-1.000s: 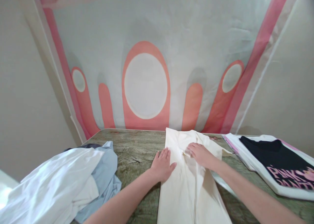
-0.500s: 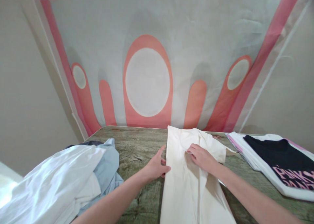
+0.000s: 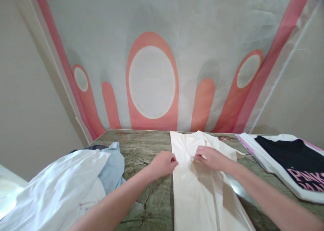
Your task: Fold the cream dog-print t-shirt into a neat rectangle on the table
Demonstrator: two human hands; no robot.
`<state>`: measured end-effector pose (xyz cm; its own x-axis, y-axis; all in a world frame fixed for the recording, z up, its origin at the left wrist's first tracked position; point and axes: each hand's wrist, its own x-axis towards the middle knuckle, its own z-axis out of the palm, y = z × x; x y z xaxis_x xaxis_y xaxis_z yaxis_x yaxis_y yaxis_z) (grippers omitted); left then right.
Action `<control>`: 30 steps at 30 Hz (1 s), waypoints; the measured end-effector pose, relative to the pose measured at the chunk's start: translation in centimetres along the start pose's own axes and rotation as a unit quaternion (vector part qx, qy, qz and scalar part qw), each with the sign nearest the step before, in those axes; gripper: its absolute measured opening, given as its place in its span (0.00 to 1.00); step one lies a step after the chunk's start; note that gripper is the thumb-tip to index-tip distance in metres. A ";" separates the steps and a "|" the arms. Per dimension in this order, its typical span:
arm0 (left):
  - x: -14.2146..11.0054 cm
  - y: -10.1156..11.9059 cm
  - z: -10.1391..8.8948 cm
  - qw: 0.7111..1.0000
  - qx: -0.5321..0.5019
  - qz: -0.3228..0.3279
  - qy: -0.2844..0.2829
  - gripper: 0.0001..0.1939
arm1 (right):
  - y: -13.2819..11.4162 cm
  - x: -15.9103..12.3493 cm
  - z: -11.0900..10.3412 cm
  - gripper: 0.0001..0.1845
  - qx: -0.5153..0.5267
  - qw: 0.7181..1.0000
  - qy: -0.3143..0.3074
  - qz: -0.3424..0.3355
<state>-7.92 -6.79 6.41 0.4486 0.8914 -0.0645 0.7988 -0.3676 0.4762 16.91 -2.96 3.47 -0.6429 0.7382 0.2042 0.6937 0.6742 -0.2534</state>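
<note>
A cream T-shirt (image 3: 187,197) lies lengthwise on the wood-patterned table, its left side folded into a long straight edge and a short sleeve spread at the far right. At that left edge, my left hand (image 3: 163,163) is closed, thumb and fingers pinched on the cloth; the fingertips are partly hidden. My right hand (image 3: 209,156) pinches a raised bit of fabric near the middle of the upper part. Loose creases run from there toward me.
Left of the shirt lies a loose heap of clothes with a white garment (image 3: 58,180) over a light blue one (image 3: 113,170). At the right is a stack of folded shirts topped by a black printed one (image 3: 291,156). A wall with a pink-and-grey covering (image 3: 152,82) stands behind the table (image 3: 144,143).
My left hand has gone from spread fingers beside the shirt to a closed pinch on its left edge. My right hand keeps its pinch, and the shirt's near part has shifted slightly right.
</note>
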 end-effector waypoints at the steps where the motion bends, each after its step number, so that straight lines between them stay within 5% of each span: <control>1: 1.8 -0.4 0.0 0.999 0.026 0.012 0.039 0.09 | 0.9 1.1 -0.3 0.14 0.003 0.999 0.032 0.028; 5: 9.3 -1.6 1.4 0.989 0.034 0.062 0.128 0.09 | 4.7 6.1 0.1 0.14 -0.008 0.975 0.097 0.198; 11: 15.2 -3.8 3.5 0.972 0.020 0.030 0.231 0.21 | 6.8 10.1 3.5 0.14 -0.023 0.957 0.123 0.263; 15: 16.1 -5.6 4.1 0.959 -0.001 0.060 0.277 0.15 | 7.2 10.0 4.8 0.12 -0.023 0.954 0.134 0.267; 20: 16.0 -6.0 4.6 0.963 0.027 0.112 0.242 0.08 | 7.1 9.6 4.8 0.13 -0.009 0.959 0.142 0.247; 30: 14.8 -5.2 5.0 0.967 0.167 0.060 0.182 0.20 | 7.0 9.1 4.4 0.13 -0.107 0.937 0.128 0.307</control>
<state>-3.40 7.03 -1.40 0.4241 0.8489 0.3153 0.8619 -0.4853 0.1471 14.51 8.39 -0.66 -0.0209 0.9511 0.3082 0.9742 0.0887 -0.2077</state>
